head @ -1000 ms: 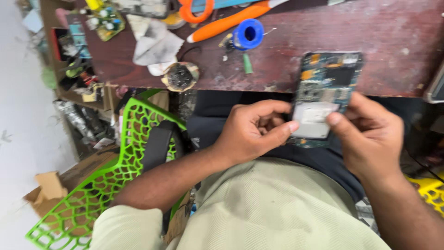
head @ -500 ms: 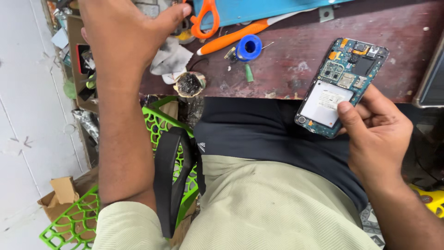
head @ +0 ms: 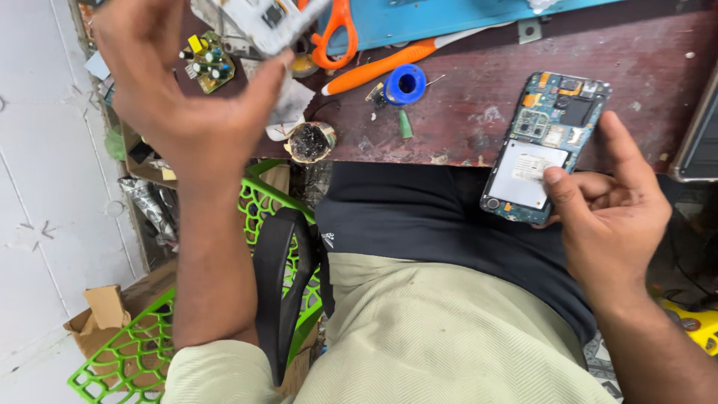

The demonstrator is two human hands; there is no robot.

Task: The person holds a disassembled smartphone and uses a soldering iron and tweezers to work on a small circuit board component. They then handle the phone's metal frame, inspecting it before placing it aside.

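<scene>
Opened phone [head: 544,148] over scuffed maroon workbench [head: 479,112]

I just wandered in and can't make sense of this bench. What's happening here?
A person sits at a cluttered reddish workbench. Their right hand holds an opened phone with its back off, circuit board and pale battery showing, thumb on the battery. Their left hand is raised over the bench, gripping a small white device. Orange scissors, a blue solder spool and a small circuit board lie on the bench.
</scene>
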